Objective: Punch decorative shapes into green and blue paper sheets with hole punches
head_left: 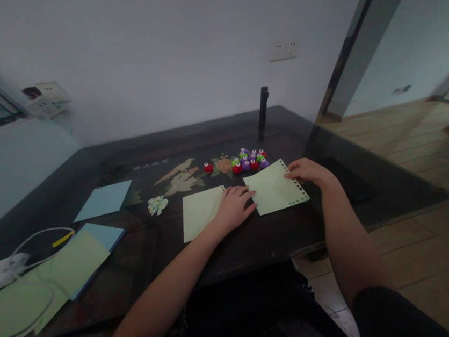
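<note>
My right hand pinches the right edge of a pale green sheet of paper, between thumb and fingers. Small holes run along that sheet's right edge and part of its lower edge. My left hand lies with fingers stretched over the right side of a second pale green sheet; its fingertips reach the left edge of the punched sheet. Beyond the sheets stands a cluster of small red, green and purple pieces with eye-like dots. A single red one sits apart to the left.
A heap of small paper bits lies left of the sheets. Farther left are a blue sheet, more green sheets and a white power strip with a cable. A dark upright post stands at the back of the dark table.
</note>
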### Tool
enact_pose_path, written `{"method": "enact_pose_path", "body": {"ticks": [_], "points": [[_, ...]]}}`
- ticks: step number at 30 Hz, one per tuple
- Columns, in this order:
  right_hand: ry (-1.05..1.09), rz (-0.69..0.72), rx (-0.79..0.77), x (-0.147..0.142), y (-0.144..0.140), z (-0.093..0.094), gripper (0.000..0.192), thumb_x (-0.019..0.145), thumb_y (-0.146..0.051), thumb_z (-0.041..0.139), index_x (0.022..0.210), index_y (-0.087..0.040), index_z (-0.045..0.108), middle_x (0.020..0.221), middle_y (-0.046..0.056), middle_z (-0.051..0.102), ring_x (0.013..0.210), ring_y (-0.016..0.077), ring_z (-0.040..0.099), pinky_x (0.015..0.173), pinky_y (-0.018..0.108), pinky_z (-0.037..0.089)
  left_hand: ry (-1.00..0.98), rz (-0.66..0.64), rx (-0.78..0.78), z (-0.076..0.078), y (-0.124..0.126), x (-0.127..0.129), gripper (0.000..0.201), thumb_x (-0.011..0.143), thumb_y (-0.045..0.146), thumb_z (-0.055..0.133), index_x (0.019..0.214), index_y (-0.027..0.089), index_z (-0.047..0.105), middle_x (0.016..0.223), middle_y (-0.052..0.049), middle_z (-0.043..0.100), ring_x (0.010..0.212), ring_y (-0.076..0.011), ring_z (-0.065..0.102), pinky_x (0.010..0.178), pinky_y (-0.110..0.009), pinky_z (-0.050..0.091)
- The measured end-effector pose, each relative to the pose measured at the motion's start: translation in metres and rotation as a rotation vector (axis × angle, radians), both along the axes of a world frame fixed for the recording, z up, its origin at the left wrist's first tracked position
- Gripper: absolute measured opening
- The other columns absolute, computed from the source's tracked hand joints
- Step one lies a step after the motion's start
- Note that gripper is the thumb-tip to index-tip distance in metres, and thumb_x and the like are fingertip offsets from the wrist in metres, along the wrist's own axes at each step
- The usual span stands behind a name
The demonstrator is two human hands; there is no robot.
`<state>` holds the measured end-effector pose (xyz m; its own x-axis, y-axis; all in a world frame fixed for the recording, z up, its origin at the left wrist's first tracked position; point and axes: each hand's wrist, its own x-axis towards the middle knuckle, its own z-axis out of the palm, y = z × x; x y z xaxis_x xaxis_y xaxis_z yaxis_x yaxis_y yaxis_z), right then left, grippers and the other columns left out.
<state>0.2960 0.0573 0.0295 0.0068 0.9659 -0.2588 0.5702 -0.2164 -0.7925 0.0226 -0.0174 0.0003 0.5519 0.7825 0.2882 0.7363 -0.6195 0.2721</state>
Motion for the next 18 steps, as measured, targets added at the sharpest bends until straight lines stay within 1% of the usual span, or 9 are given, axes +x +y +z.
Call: {"method": "enact_pose_path", "body": {"ticks": [4,8,12,15,18], "points": [[-0.010,0.006,0.012,0.000,0.000,0.000,0.010,0.063,-0.018,0.071,0.064,-0.013,0.062,0.053,-0.001,0.056,0.049,0.0095,0.050,0.048,0.021,0.042,0.004,-0.013,-0.004,-0.003,0.001,0.001,0.035,0.087,0.039,0.051,0.118,0.025,0.060,0.127,-0.009,0.057,0.119,-0.0248,0.047,0.105,-0.048,0.027],[-0.046,-0.014,0.029,-0.002,-0.002,0.002,0.011,0.064,-0.019,0.072,0.066,-0.013,0.063,0.052,0.000,0.057,0.048,0.0096,0.051,0.048,0.021,0.043,-0.020,-0.021,-0.014,-0.004,0.002,0.002,0.035,0.086,0.039,0.052,0.116,0.025,0.061,0.126,-0.009,0.058,0.118,-0.0247,0.047,0.106,-0.049,0.025],[-0.170,-0.046,0.026,-0.002,0.000,-0.001,0.014,0.064,-0.019,0.074,0.069,-0.013,0.063,0.052,0.002,0.059,0.047,0.0111,0.054,0.046,0.022,0.044,-0.017,-0.014,-0.025,-0.004,0.002,0.001,0.034,0.086,0.038,0.051,0.116,0.024,0.061,0.127,-0.010,0.058,0.119,-0.0244,0.047,0.106,-0.048,0.025],[-0.263,-0.077,0.032,0.001,0.004,-0.007,0.017,0.063,-0.020,0.074,0.072,-0.014,0.061,0.056,0.003,0.062,0.048,0.0129,0.057,0.046,0.023,0.046,0.011,-0.004,-0.018,-0.004,0.002,0.001,0.035,0.087,0.038,0.051,0.118,0.024,0.061,0.128,-0.010,0.057,0.120,-0.0245,0.046,0.106,-0.047,0.026],[-0.331,-0.079,0.046,0.003,0.007,-0.012,0.019,0.063,-0.022,0.075,0.075,-0.015,0.061,0.059,0.004,0.064,0.050,0.0140,0.059,0.048,0.024,0.047,0.028,0.002,-0.007,-0.005,0.002,0.001,0.037,0.087,0.038,0.050,0.120,0.024,0.059,0.129,-0.010,0.056,0.120,-0.0250,0.046,0.105,-0.047,0.027]]}}
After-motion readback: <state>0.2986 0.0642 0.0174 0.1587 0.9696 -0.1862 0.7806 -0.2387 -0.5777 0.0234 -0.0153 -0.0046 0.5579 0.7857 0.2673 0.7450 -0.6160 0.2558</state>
